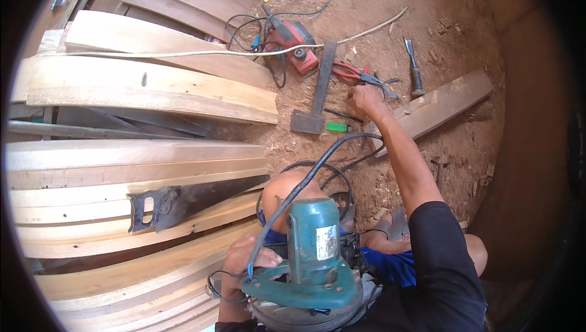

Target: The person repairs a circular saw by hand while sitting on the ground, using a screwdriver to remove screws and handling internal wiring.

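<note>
A teal circular saw (314, 240) rests on its side in my lap, its motor housing upward and its black cord looping forward. My left hand (253, 254) is closed at the end of its handle, fingers partly hidden. My right hand (366, 101) reaches forward to the ground, fingers curled downward; what they hold, if anything, is hidden. Just beyond it lie red-handled pliers (350, 72) and thin dark blue pieces (389, 90). A dark try square (323, 81), a green case-like object (337, 127) and a thin black stick (343, 114) lie to its left.
Stacked wooden boards (140, 167) fill the left side, with a handsaw (195, 200) on them. A red power planer (293, 45) and its cord lie ahead. At the right are a chisel (414, 69) and a loose plank (436, 109) on the shaving-strewn ground (448, 36).
</note>
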